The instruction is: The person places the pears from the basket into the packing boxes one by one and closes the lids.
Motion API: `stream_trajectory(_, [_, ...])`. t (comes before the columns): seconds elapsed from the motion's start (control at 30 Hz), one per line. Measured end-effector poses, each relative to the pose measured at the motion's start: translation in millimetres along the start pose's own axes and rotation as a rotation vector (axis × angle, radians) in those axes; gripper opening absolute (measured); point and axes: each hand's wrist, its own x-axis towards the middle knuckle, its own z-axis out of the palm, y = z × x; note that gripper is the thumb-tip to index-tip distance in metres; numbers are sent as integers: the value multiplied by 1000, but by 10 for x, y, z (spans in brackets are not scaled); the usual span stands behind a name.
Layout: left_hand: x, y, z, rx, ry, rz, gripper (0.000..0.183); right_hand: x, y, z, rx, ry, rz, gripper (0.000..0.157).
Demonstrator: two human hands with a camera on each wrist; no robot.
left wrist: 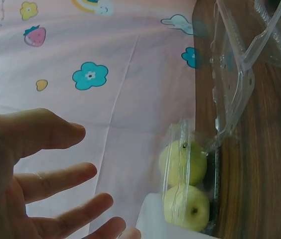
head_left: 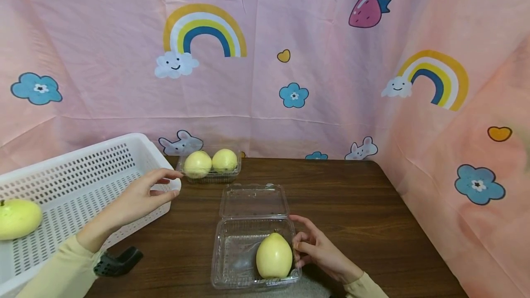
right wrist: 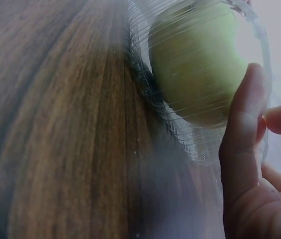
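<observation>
A clear plastic clamshell box (head_left: 233, 252) lies on the table with its lid (head_left: 254, 201) folded back. One yellow-green pear (head_left: 273, 256) sits in its right half, also visible through the wall in the right wrist view. My right hand (head_left: 316, 247) holds the box's right rim, thumb and fingers pinching the plastic edge beside the pear. My left hand (head_left: 138, 197) hovers over the right end of a white basket (head_left: 142, 144), fingers spread and relaxed, with nothing in it. Inside the basket's left part lies another pear (head_left: 18, 220).
Toward the back of the brown wooden table (head_left: 331, 192) stands a second clear box (head_left: 213, 177) with two pears (head_left: 198, 163) under its lid. A pink patterned curtain (head_left: 265, 137) borders the table at the back and right.
</observation>
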Motion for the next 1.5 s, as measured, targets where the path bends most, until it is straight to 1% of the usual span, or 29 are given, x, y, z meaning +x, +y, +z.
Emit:
stream_trajectory(0.1, [5,-27,-34,11,2,0,35,5,-2,-2,1,-4,-6,64])
stream_trajectory(0.3, [21,-56,-111,34,-8,-25,35,16,-9,-9,-5,4,-2,64])
stream_trajectory(0.53, [8,-115,-179,81,-7,-74,34,23,-10,-9,-7,13,15,64])
stream_trajectory(0.67, [10,-198,-216,102,1,-59,33,23,-5,-6,-1,10,12,64])
stream_trajectory(0.8, [12,-267,-261,121,-7,-51,32,24,1,-8,0,11,11,64])
stream_trajectory(1.03, [-19,-373,-311,137,-28,-78,35,24,20,-7,0,10,4,64])
stream_trajectory(1.23, [-34,-496,-352,148,-51,-97,36,19,24,-11,7,8,-5,64])
stream_trajectory(1.5, [-72,-680,-439,134,-41,-137,34,12,29,-15,12,3,-5,64])
